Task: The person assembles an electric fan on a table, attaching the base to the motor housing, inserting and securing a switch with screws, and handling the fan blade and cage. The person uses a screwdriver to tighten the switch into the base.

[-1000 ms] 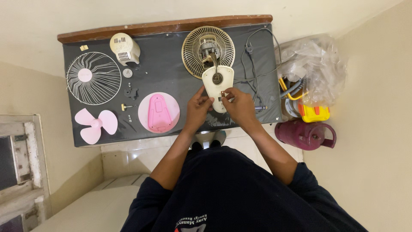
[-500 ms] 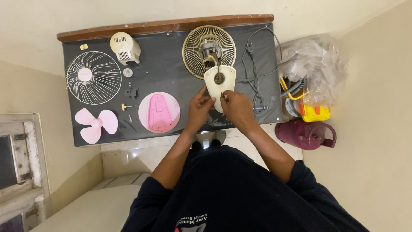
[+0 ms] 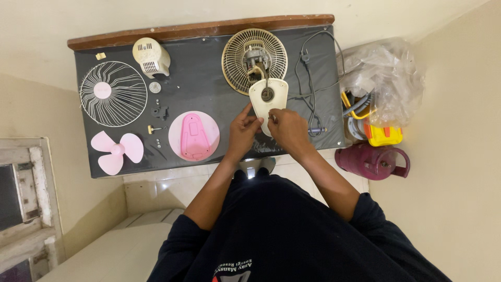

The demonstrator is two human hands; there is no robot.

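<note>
A taken-apart fan lies spread on a dark table (image 3: 209, 89). My left hand (image 3: 243, 131) grips the left edge of the cream fan neck piece (image 3: 268, 96), index finger raised along it. My right hand (image 3: 288, 131) holds a small tool or screw against the piece's lower end; what it pinches is too small to tell. The cream rear grille with the motor (image 3: 254, 58) lies just beyond the piece. A pink round base (image 3: 193, 136) lies left of my left hand.
A white front grille (image 3: 112, 93), a pink fan blade (image 3: 116, 150), a cream motor cover (image 3: 151, 56) and small screws and knobs (image 3: 156, 112) lie on the left half. A grey cord (image 3: 309, 83) runs at right. A plastic bag (image 3: 383, 78) and maroon jug (image 3: 373, 161) stand right of the table.
Both hands have stayed on the cream neck piece with only slight shifts; the right hand has drawn a little closer to the piece's lower end.
</note>
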